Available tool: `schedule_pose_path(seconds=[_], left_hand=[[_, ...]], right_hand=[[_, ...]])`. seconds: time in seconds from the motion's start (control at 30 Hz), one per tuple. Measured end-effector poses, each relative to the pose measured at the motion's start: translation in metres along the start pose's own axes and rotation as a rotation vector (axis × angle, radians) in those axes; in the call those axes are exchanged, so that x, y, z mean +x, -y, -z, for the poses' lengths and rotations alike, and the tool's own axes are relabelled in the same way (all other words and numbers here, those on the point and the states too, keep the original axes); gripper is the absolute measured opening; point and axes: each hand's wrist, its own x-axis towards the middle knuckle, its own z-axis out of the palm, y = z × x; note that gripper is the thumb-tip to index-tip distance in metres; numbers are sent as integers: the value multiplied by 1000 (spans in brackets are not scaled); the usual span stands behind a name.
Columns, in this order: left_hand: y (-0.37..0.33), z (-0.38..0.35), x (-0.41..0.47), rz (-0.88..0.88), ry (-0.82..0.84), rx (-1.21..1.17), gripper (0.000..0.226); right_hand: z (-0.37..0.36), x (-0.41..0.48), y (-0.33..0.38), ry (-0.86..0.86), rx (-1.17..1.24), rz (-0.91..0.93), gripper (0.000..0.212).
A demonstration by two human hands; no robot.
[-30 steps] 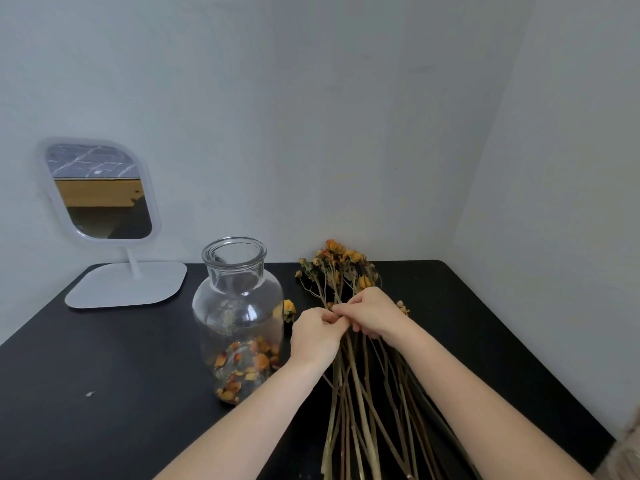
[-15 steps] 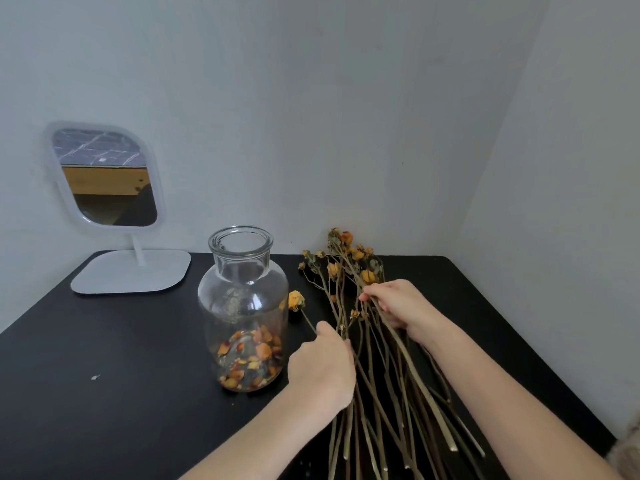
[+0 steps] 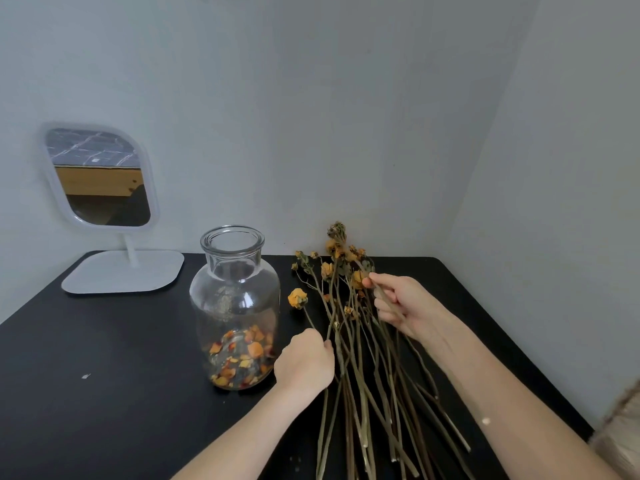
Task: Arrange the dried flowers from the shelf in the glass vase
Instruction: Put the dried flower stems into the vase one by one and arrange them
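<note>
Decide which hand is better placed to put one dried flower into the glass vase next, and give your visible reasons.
Probably the right hand: it pinches a single stem near its bloom, ready to lift. The left hand, though nearer the glass vase, grips the bundle of stems mid-length.

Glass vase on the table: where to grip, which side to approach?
Probably the glass vase by its neck, just under the flared rim: it is narrow, and the lip stops slipping. Come from its left, since the dried flowers and left hand crowd its right.

White stand mirror (image 3: 100,178), black table (image 3: 104,393)
</note>
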Motion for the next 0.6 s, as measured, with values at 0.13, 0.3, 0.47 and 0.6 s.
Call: schedule_pose_path(seconds=[0.13, 0.3, 0.47, 0.6], left_hand=[[0, -2, 4, 3, 0, -81, 33], [1, 0, 3, -18, -76, -184, 27], [-5, 10, -2, -38, -166, -335, 20], [-14, 26, -8, -155, -285, -415, 18]], right_hand=[[3, -6, 8, 56, 138, 31, 26], [3, -11, 10, 25, 7, 58, 26], [-1, -14, 9, 4, -94, 74, 25], [-4, -17, 15, -2, -163, 133, 26]])
